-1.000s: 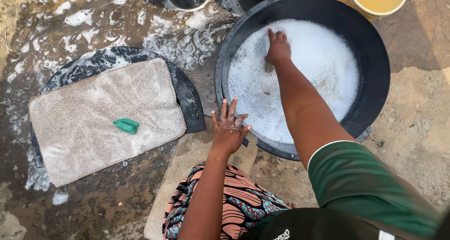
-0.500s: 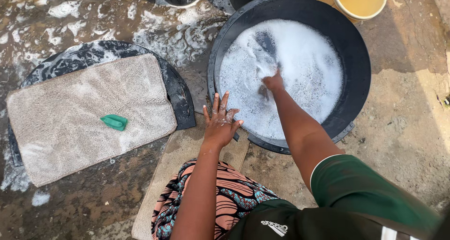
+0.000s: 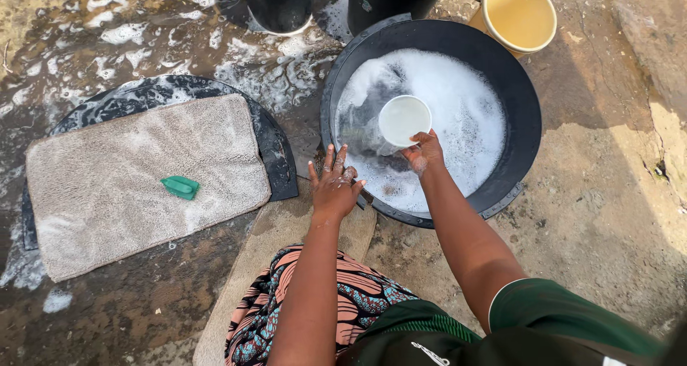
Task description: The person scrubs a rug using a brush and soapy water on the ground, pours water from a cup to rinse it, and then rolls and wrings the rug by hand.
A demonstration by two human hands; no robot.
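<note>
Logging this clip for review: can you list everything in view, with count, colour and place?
basin: 1, black, upper middle, filled with white suds
small bowl: 1, white, held over the suds
mat: 1, beige, soapy, left, lying on a dark round tray
tray: 1, black, under the mat
brush: 1, green, on the mat
buckets: 2, black, top edge
yellow bucket: 1, top right
ground: wet and foamy at left, dry at right
patterned skirt: 1, orange and teal, bottom middle
left hand: spread open, at the basin's near rim
right hand: gripping the small bowl
</note>
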